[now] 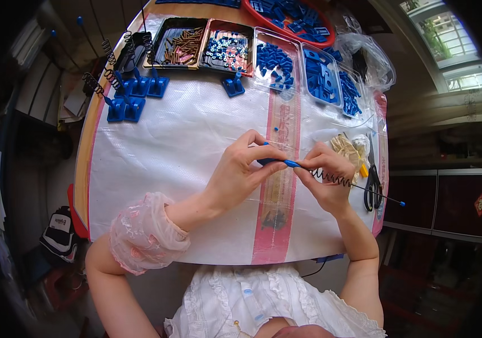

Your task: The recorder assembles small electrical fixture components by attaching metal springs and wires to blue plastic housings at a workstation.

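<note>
Above the middle of the table, my left hand (240, 167) pinches a blue plastic piece (291, 164) between thumb and fingers. Close beside it, the fingers of my right hand (332, 181) are closed on a thin black rod with a coil spring (338, 180). The rod slants down to the right and ends in a small blue tip (402, 204). Blue piece and rod meet between my fingertips; how they join there is hidden. A single blue base with an upright clip (233, 85) stands farther off, in front of the trays.
Several blue bases with springs and rods (134, 107) stand at the far left. Along the back are a tray of brass-coloured screws (183, 46), a tray of nuts (228, 46), boxes of blue parts (275, 63) and a red basin (325, 35). Black-handled scissors (372, 188) lie at right.
</note>
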Motion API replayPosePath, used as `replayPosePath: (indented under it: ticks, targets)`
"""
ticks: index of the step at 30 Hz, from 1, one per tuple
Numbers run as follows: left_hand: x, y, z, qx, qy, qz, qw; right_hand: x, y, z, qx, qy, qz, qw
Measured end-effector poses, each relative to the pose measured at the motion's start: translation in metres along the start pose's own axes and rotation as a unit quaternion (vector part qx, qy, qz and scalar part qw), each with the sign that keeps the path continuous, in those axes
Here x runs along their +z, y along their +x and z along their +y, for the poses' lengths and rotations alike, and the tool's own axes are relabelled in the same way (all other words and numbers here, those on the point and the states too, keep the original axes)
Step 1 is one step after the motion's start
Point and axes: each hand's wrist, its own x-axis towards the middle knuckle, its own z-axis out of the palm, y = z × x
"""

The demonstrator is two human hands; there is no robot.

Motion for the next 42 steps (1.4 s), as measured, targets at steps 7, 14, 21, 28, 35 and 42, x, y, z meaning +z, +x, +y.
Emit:
replayPosePath:
  ticks: [7, 14, 21, 28, 35, 42]
  targets:
    - [0.009, -0.001, 0.007, 0.046, 0.060, 0.018, 0.997, -0.005, -0.007, 0.009, -0.062, 0.012, 0.018, 0.998]
    - [0.010, 0.000, 0.004, 0.029, 0.056, 0.008, 0.998, -0.001, -0.008, 0.012, -0.064, 0.014, 0.029, 0.997]
    - [0.009, 0.000, 0.000, -0.063, 0.002, -0.040, 0.997, 0.000, -0.014, 0.017, -0.006, 0.046, 0.030, 0.998]
    - [0.008, 0.002, -0.001, -0.069, 0.017, -0.061, 0.996, 0.003, -0.018, 0.022, 0.019, 0.110, 0.036, 0.993]
    - [0.009, 0.002, 0.002, -0.090, 0.018, -0.075, 0.993, 0.005, -0.023, 0.028, 0.033, 0.144, 0.039, 0.988]
    - [0.006, 0.002, 0.007, -0.096, 0.041, -0.081, 0.991, 0.011, -0.024, 0.032, 0.023, 0.176, 0.053, 0.983]
